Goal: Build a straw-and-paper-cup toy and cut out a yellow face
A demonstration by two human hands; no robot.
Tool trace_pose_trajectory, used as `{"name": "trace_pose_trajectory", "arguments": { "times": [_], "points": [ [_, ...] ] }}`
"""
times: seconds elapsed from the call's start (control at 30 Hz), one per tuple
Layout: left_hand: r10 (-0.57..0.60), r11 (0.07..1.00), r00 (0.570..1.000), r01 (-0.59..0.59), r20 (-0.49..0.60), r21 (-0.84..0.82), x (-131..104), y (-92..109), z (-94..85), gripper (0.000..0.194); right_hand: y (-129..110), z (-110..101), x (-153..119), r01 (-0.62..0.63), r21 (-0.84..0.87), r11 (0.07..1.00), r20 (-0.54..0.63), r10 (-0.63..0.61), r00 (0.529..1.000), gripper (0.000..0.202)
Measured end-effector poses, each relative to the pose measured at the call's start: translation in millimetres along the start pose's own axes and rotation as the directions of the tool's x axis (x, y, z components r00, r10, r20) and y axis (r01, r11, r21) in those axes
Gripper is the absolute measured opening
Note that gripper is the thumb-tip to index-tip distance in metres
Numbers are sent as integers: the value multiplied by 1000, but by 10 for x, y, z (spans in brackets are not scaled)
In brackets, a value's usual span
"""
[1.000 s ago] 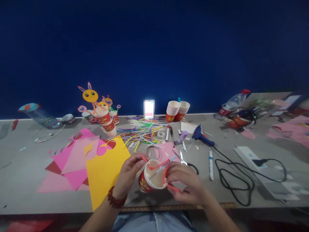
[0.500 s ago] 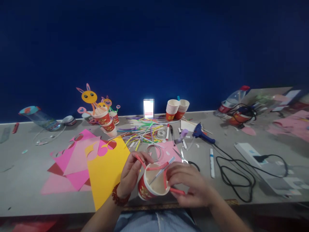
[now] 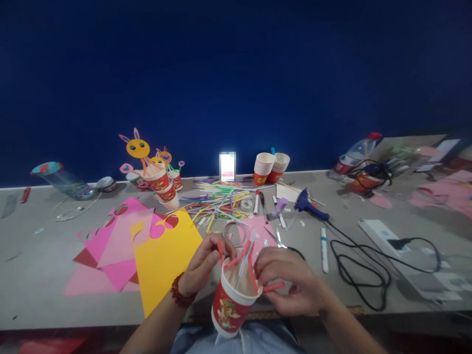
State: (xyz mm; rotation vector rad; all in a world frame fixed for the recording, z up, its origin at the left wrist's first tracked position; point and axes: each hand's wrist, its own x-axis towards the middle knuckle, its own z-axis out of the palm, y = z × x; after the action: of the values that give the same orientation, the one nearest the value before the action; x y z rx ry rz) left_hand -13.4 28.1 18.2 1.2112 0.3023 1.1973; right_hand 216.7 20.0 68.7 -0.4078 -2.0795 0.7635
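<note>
Change over the last second: the paper cup (image 3: 226, 309) has been brought from a strong tilt to a nearer-upright stance; more of its printed red side now shows, and its base sits lower, in front of the person's lap at the near edge of the table (image 3: 37, 275); the pale straw (image 3: 242, 268), which lay slanted over the mouth, stands steeper; a pale tip shows under the base, so I judge that the straw passes through it. The inner lengths of the left red straw (image 3: 220, 250) and the right red straw (image 3: 273, 287) now lean up towards the pale one; I read this as the parts being set into line, with both red pieces hooked over the rim, their outer ends outside the cup.

Hands: left hand (image 3: 206, 258) bent inward at the wrist, thumb and fingers grasping the cup at its left rim, close by the red bend there; right hand (image 3: 291, 275) comes in from the other side, fingers curled, grasping at the right rim beside its red piece; exact fingertip contact is hidden, so I cannot tell which surfaces the pads press.
</note>
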Motion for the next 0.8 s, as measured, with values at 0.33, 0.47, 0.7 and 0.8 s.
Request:
{"name": "trace_pose_trajectory", "arguments": {
  "times": [0.33,0.47,0.7,0.8],
  "points": [
    [-246,962,956,262,160,-81,24,37,-148,30,4,-51,0,14,71,997,93,-20,995,18],
    [-303,941,931,327,205,-92,42,46,-208,32,2,-56,-13,8,67,998,82,-14,997,13],
    [-319,925,915,358,247,-128,47,-24,-267,33,68,-120,0,-15,102,995,99,5,995,11],
    [-327,921,912,366,247,-133,30,-59,-305,33,129,-149,18,-15,119,993,118,1,993,8]
  ]
}}
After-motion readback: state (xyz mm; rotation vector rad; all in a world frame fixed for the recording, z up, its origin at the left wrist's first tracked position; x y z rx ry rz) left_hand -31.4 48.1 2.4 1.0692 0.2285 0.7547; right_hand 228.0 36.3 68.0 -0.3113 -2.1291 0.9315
